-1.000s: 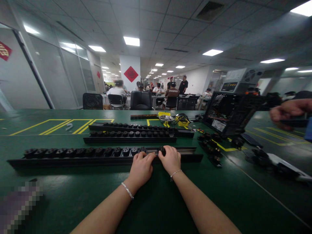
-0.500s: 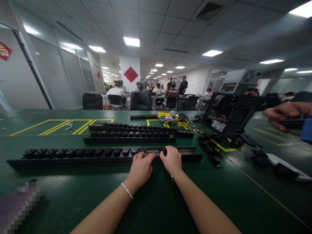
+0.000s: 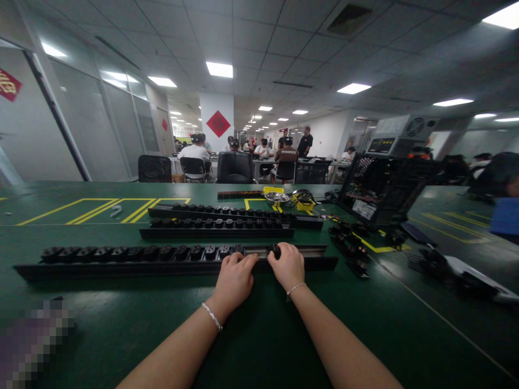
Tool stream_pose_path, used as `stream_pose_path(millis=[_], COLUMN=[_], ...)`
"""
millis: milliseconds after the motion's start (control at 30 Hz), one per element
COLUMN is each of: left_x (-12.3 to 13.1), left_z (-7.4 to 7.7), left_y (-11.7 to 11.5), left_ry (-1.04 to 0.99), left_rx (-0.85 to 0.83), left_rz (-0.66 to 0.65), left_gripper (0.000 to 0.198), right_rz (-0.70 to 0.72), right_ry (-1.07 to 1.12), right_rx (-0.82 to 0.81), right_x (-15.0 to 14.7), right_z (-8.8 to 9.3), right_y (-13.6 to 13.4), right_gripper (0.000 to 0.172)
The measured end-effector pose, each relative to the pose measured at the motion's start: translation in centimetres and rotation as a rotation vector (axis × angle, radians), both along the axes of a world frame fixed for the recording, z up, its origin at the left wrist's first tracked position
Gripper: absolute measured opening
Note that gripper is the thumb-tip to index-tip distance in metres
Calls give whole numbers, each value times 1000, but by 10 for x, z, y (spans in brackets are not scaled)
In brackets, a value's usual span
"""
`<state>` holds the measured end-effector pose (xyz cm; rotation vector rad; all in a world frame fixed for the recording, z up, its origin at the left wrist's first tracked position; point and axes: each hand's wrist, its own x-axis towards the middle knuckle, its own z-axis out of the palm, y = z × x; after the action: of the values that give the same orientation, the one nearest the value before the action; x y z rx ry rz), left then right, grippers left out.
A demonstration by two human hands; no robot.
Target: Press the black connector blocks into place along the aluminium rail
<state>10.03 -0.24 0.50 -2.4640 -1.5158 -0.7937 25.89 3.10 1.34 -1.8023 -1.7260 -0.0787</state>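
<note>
A long black power strip housing (image 3: 121,272) lies across the table before me, with a row of black socket modules (image 3: 150,253) filling its left and middle part. My left hand (image 3: 235,278) grips its front wall near the right end of that row, fingers bent over the edge. Pinched between the thumb and fingers of my right hand (image 3: 288,266) is a loose black socket module (image 3: 277,252), held over the bare, pale stretch of the channel. My fingers hide part of that module and the sockets nearest my left hand.
Two more filled strips (image 3: 217,233) lie behind. Loose socket modules (image 3: 348,240) are heaped to the right, near an opened computer case (image 3: 385,186). A metal dish (image 3: 277,198) sits at the back. A blue sleeve (image 3: 505,216) shows at far right.
My right hand has shifted slightly right along the channel with the socket module. My left hand stays put. The other person's hand at the right has gone from view.
</note>
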Motion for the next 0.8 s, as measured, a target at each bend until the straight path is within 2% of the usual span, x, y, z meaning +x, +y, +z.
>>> stream_pose_path(millis=[800], left_x=[-2], left_z=[-2], left_y=[1], left_ry=[15], left_rx=[25], left_rz=[3], left_gripper=[44], right_rz=[-18], right_ry=[27], right_rx=[23], right_x=[6], right_z=[-2], right_y=[1], right_gripper=[21])
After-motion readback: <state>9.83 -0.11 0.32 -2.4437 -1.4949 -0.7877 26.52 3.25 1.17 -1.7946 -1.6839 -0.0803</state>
